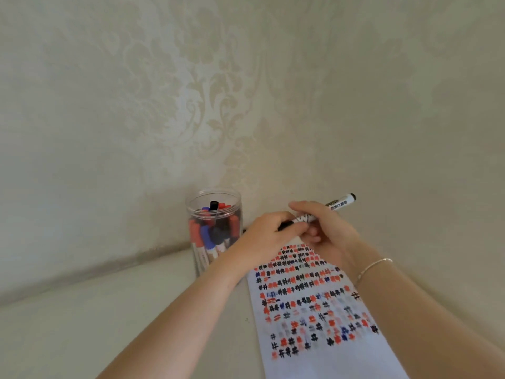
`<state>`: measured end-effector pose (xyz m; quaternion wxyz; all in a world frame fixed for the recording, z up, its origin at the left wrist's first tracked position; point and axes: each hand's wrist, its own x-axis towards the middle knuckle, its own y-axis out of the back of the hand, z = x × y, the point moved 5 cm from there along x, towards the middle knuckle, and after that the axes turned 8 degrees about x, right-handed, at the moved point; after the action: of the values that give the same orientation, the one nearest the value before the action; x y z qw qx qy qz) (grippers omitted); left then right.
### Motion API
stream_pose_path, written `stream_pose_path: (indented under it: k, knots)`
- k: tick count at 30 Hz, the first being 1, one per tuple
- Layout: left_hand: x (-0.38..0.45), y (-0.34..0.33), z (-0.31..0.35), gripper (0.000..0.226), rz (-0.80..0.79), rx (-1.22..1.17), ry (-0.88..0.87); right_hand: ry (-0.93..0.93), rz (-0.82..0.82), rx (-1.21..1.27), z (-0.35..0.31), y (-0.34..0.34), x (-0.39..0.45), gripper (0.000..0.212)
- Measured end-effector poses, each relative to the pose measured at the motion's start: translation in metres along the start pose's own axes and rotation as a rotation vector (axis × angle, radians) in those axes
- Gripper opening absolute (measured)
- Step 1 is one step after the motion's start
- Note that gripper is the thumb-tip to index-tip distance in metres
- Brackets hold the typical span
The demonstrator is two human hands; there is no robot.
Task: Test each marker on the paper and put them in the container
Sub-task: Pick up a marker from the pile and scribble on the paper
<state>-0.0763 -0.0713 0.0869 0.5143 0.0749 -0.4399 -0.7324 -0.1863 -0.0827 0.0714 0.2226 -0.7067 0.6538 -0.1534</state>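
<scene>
your two forearms come in from the bottom of the view, and between them the paper (328, 359) lies on the table (82, 324), running from the near edge toward the far edge where the table meets the patterned wall (218, 91). rows of small hash-shaped marks in black, red and blue cover most of the sheet, thinning out toward you.

over the far end of the paper both your hands meet on one black marker (336, 205). your right hand (328, 233) has its fingers curled round the barrel, with the marker's back end sticking out up and to the right, clear of the hand. your left hand (269, 236) pinches the marker's front end, where something black shows between its fingers; whether the cap is on or off you cannot tell from here. a thin bracelet (374, 266) circles your right wrist.

just left of the paper's far corner, close to the wall, stands the clear round container (214, 231), upright and open, holding red, blue and black markers (207, 236) packed together.
</scene>
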Motion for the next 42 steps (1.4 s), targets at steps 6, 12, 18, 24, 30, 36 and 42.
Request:
stream_pose_path:
  k: [6,12,18,24,30,36,42]
  knots:
    - [-0.006,-0.034,-0.018,0.032,-0.088,0.0,0.075,0.006,-0.012,-0.101,0.011,0.026,-0.014,0.019]
    - [-0.011,-0.053,-0.008,0.029,-0.195,-0.114,0.009,0.016,-0.09,-0.317,0.014,0.031,-0.03,0.014]
    - [-0.023,-0.063,0.0,0.028,-0.4,-0.605,0.1,0.007,-0.194,-0.384,0.002,0.031,-0.036,0.013]
    - [-0.036,-0.066,-0.001,0.036,-0.523,-1.021,0.187,0.087,-0.072,-0.065,-0.032,0.053,-0.032,0.026]
    - [-0.031,-0.081,-0.03,0.034,-0.35,-0.334,0.29,0.149,0.131,-0.279,-0.028,0.092,-0.03,0.022]
    - [-0.013,-0.097,-0.029,0.026,-0.358,0.129,0.185,0.092,0.214,-0.372,-0.002,0.116,-0.043,0.02]
    - [-0.019,-0.073,-0.053,0.025,-0.575,0.36,0.262,-0.036,0.064,-0.442,0.037,0.082,-0.069,0.019]
